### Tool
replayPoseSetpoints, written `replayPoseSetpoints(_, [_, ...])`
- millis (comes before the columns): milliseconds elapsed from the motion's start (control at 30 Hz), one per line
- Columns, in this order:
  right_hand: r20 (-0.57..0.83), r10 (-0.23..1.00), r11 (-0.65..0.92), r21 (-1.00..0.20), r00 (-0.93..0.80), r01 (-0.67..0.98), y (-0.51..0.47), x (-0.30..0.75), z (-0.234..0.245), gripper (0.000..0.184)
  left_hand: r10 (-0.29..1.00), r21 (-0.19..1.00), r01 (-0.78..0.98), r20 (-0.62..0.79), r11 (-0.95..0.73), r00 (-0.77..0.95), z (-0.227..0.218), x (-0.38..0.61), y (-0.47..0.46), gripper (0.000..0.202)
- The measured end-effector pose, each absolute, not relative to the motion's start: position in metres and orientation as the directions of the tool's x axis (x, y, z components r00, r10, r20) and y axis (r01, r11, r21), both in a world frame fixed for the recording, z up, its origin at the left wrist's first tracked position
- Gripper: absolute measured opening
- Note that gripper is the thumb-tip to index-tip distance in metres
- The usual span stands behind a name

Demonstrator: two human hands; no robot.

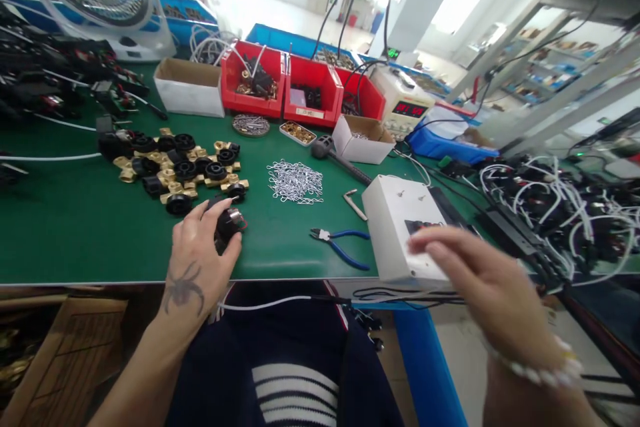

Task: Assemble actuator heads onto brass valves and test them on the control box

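Observation:
My left hand is closed round a small black housing with a silvery round metal end and a short red wire, at the front of the green table. Just beyond it lies a cluster of brass fittings with black round caps. My right hand is slightly blurred, fingers stretched forward over a white control box with small switches and a dark panel. Nothing shows in that hand; whether its fingertips touch the box I cannot tell. Blue-handled cutters and a pile of wire clips lie between the hands.
Red bins with parts, a white carton and a power supply line the back. A fan stands back left. Cabled black assemblies crowd the right. A hex key and hammer lie near the box.

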State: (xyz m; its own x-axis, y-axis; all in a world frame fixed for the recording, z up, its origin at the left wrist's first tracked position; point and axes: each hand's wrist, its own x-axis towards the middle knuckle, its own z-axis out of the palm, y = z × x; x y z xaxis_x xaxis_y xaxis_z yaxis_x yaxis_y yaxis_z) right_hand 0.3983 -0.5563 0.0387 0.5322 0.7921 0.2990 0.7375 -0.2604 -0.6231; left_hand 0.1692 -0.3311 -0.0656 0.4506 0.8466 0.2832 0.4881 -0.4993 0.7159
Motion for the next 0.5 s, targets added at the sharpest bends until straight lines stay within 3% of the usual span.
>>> replayPoseSetpoints(67, [0.455,0.607,-0.404,-0.530,0.652,0.746,-0.536,0.432,0.044,0.018,0.861,0.888,0.336,0.118,-0.314,0.494,-0.059,0.167,-0.332,0.057])
replayPoseSetpoints(133, [0.440,0.532,-0.506,-0.519,0.723,0.689,-0.516,0.462,0.039,0.025,0.824,0.990,0.137,-0.085,0.008,0.560,-0.055,0.165,-0.336,0.064])
replayPoseSetpoints(200, [0.325,0.541,-0.596,-0.502,0.776,0.626,-0.502,0.480,0.030,0.023,0.749,0.954,-0.015,-0.224,0.298,0.624,-0.052,0.166,-0.344,0.064])
replayPoseSetpoints(267, [0.224,0.582,-0.650,-0.449,0.781,0.613,-0.495,0.486,0.023,0.015,0.686,0.883,-0.082,-0.297,0.462,0.664,-0.050,0.169,-0.354,0.056])
replayPoseSetpoints(367, [0.203,0.592,-0.676,-0.401,0.780,0.618,-0.495,0.481,0.020,0.016,0.642,0.838,-0.126,-0.301,0.531,0.705,-0.044,0.172,-0.368,0.039])
replayPoseSetpoints(500, [0.195,0.555,-0.700,-0.416,0.808,0.581,-0.496,0.476,0.022,0.019,0.623,0.893,-0.131,-0.190,0.432,0.759,-0.031,0.171,-0.380,0.030])
